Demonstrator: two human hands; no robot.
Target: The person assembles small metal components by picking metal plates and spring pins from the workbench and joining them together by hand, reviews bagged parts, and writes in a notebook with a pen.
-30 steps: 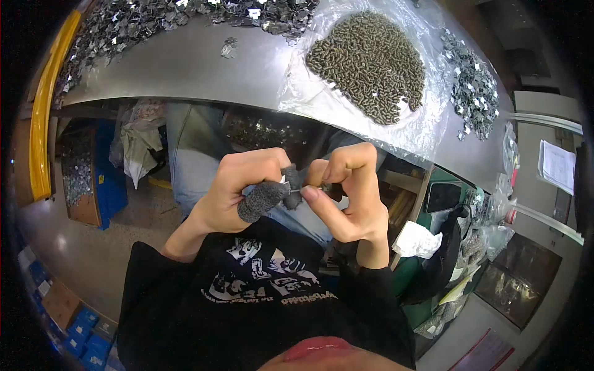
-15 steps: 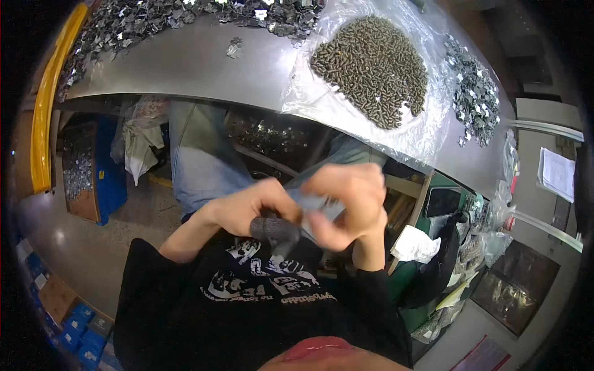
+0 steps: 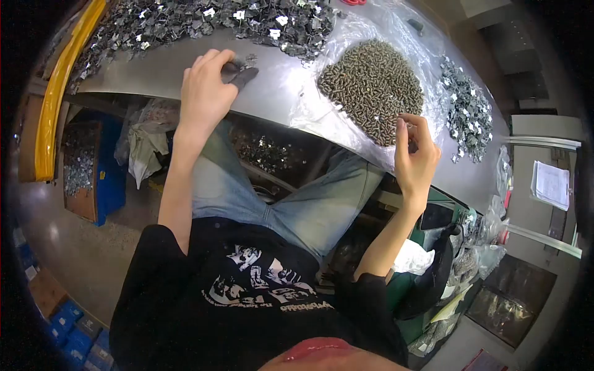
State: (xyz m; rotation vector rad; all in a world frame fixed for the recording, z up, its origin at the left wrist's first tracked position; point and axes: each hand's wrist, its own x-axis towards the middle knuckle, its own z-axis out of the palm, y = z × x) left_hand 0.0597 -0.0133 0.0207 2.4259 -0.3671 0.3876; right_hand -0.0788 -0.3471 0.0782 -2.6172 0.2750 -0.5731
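Small cylindrical metal pieces (image 3: 368, 83) lie heaped on plastic sheeting (image 3: 309, 111) spread over the bench (image 3: 154, 71), toward the right side of the view. The right hand (image 3: 418, 151) is at the near right edge of this heap, with its thumb and forefinger curved toward each other and their tips close together; whether they grip a piece cannot be told. The left hand (image 3: 209, 86) reaches over the bench's front edge, its thumb and forefinger apart, with a dark finger cover (image 3: 245, 78) on the thumb. Just beside those fingers is a loose metal part (image 3: 250, 60), blurred; contact with it is unclear. Behind the left hand, a wide pile of dark flat metal parts (image 3: 204, 25) spreads along the bench, and a smaller pile of similar parts (image 3: 468, 114) lies right of the sheeting.
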